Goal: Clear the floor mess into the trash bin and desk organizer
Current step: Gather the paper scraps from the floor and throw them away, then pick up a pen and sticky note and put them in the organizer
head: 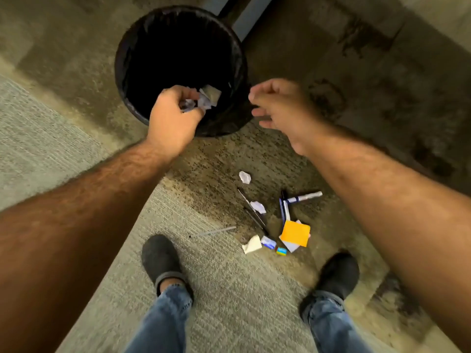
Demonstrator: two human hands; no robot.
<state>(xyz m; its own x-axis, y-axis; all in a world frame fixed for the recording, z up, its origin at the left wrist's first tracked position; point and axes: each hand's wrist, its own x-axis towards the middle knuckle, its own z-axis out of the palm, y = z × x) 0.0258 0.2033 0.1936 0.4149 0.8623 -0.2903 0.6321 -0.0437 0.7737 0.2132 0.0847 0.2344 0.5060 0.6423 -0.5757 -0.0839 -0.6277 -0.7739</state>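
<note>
A black trash bin (127,47) with a dark liner stands on the carpet ahead of me. My left hand (173,118) hovers over its near rim, shut on crumpled paper scraps (206,98) that stick out past the fingers above the bin's opening. Just right of the bin, my right hand (280,110) hangs with loosely curled fingers and nothing in it. On the floor between my feet lies the mess: paper balls (244,177), dark pens (252,212), markers (304,197), an orange sticky pad (295,233), a crumpled tissue (252,244) and small colourful erasers (281,250).
My two dark shoes (160,258) stand either side of the mess on patterned carpet. A thin clear pen (214,231) lies apart to the left of the pile. A grey furniture leg (252,14) rises behind the bin. No desk organizer is in view.
</note>
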